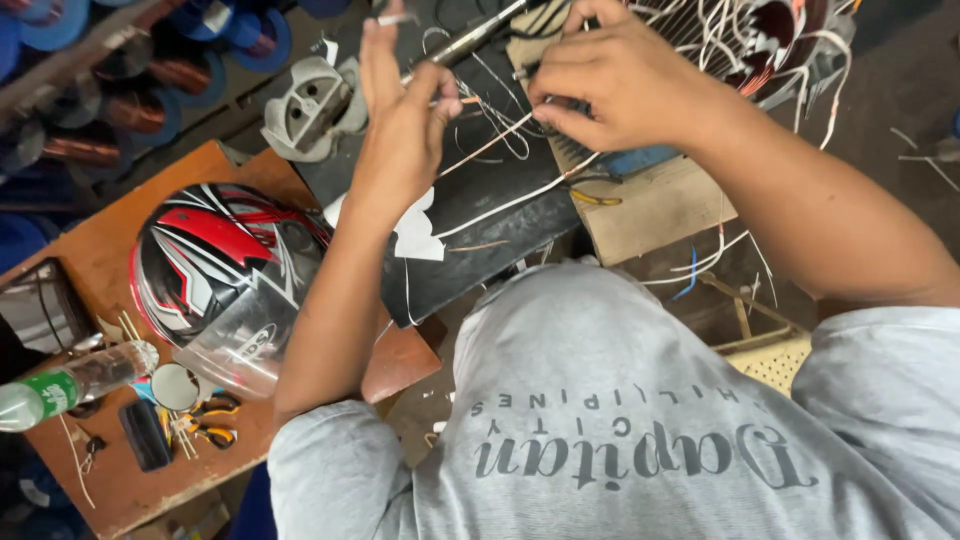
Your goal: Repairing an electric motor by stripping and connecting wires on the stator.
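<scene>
While the motor stator (760, 40) sits top right, copper windings and white leads spilling out, both hands work a thin white wire (490, 145) over the black board (470, 230). Right hand (620, 80) pinches it; left hand (400, 120) pinches a soldering iron (465, 42).

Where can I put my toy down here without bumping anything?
There is bare wood on the brown table behind the helmet, and bare cardboard below the right hand. It is crowded by the bottle and pliers, and wires fill the space between both hands, near the left hand.
</scene>
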